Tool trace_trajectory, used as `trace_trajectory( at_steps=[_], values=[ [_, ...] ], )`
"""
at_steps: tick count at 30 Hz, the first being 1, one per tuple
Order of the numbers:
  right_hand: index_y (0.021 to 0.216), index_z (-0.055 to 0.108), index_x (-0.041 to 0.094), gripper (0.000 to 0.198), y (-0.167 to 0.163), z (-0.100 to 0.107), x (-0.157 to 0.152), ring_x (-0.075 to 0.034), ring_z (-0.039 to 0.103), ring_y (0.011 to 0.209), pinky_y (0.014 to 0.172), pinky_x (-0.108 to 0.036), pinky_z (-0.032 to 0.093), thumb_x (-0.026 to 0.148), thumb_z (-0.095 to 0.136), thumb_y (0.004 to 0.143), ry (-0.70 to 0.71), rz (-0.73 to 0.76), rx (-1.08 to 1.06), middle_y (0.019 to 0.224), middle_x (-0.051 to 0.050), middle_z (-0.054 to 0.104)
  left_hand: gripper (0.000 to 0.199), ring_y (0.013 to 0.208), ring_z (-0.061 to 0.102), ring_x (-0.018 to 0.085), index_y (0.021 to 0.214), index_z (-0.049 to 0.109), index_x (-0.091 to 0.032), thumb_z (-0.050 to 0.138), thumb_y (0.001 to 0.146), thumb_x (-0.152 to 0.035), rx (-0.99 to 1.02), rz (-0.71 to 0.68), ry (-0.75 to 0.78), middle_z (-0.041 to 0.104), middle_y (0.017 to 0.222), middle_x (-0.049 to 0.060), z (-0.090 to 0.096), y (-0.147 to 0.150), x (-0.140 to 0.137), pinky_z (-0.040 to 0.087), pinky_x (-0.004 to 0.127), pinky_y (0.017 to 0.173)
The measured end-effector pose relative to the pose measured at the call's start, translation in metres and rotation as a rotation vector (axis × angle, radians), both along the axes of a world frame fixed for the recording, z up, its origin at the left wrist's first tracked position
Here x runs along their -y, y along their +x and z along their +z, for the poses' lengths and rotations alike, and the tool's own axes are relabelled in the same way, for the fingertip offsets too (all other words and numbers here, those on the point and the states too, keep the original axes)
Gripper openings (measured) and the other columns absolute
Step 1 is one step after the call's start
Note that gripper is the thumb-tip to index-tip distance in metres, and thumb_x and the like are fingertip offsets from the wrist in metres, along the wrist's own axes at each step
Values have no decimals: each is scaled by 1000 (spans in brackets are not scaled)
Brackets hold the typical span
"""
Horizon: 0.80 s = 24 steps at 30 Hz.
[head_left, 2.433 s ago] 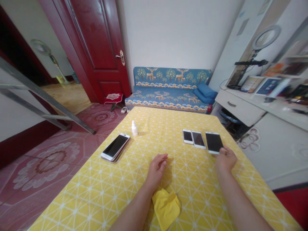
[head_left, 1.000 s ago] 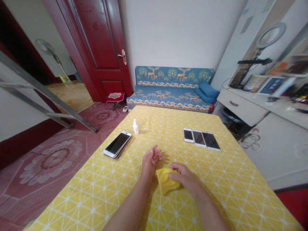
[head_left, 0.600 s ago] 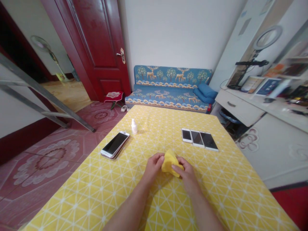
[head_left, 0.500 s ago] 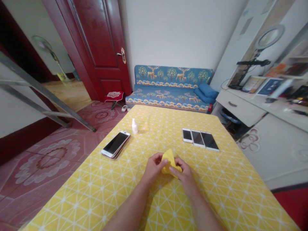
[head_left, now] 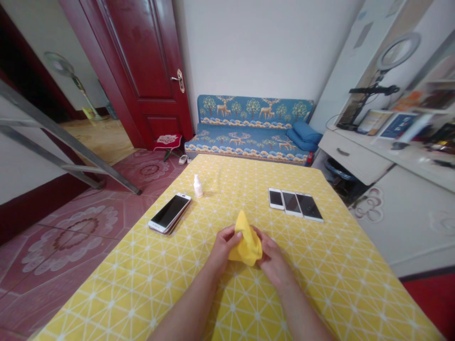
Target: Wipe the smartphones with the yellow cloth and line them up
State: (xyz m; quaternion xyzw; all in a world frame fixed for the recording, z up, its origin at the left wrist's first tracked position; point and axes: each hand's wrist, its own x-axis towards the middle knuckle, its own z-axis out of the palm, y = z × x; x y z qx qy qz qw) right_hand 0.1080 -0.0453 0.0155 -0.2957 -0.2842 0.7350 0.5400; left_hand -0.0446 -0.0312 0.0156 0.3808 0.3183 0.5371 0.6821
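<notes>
The left hand and right hand both clamp their grip on a yellow cloth over the bench; three phones lie side by side.

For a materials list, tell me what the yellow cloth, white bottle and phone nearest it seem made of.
Yellow cloth: soft matte fabric, judging by its folds; fibre unclear.
White bottle: probably smooth plastic, from its even white; too small to be sure.
Phone: likely smooth glass over the dark screen; the white frame could be plastic or metal.
</notes>
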Motion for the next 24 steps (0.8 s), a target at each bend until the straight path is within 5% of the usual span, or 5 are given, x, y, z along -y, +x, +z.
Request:
trace_trajectory(
  at_steps=[4,10,14,17,24],
  values=[
    [111,68,20,54,-2,-3,0,-18,65,87,73,-25,50,34,83,62,-18,89,41,106,-7,70,28,64,60,12,95,70,-11,71,75,-31,-20,19,-22,70,85,9,-3,-1,-1,45,23,62],
    [99,68,24,44,1,-9,-8,-15,65,81,72,-24,51,22,84,58,-68,-298,5,96,0,71,39,73,65,19,111,67,-12,70,75,-27,57,-107,-45,71,93,12,-5,2,-1,49,30,70],
    [107,66,26,50,2,-5,-9,-16,65,89,75,-25,51,21,83,60,-62,-336,-5,104,0,70,37,72,66,20,106,69,-9,70,74,-26,35,-121,-47,72,89,13,-8,4,-1,49,30,70],
    [115,62,28,55,0,-3,-6,-19,63,99,82,-29,51,25,81,64,-46,-284,-11,114,-1,67,36,72,66,19,107,68,-10,69,75,-28,55,-97,-55,72,90,13,-9,3,0,49,30,71],
    [106,65,17,43,-9,-6,-1,-25,68,88,76,-34,53,33,79,69,-57,-9,79,95,-8,73,39,70,64,17,107,68,-12,71,75,-34,23,-67,-55,71,91,13,-4,3,-1,48,27,65]
  ],
)
